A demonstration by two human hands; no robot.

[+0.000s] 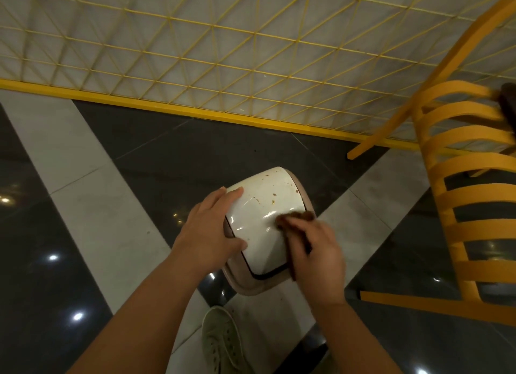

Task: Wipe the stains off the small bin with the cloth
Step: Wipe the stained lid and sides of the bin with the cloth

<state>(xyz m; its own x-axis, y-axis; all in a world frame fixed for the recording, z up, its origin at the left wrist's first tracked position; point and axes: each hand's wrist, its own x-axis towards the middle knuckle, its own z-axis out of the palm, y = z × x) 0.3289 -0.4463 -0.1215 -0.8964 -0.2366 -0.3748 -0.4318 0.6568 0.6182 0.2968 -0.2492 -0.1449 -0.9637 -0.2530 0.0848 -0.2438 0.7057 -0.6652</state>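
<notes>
A small bin (262, 203) with a white lid and a pinkish rim stands on the floor, seen from above. Brown stains dot the far part of the lid. My left hand (208, 228) grips the lid's left edge, fingers on top and thumb against the near side. My right hand (315, 250) presses a dark brown cloth (296, 216) onto the lid's right side; the hand covers most of the cloth and looks motion-blurred.
A yellow slatted chair (469, 195) stands close on the right. A yellow mesh partition (212, 66) with a yellow base rail runs across the back. The floor has glossy black and grey tiles. A pale shoe (220, 343) is just below the bin.
</notes>
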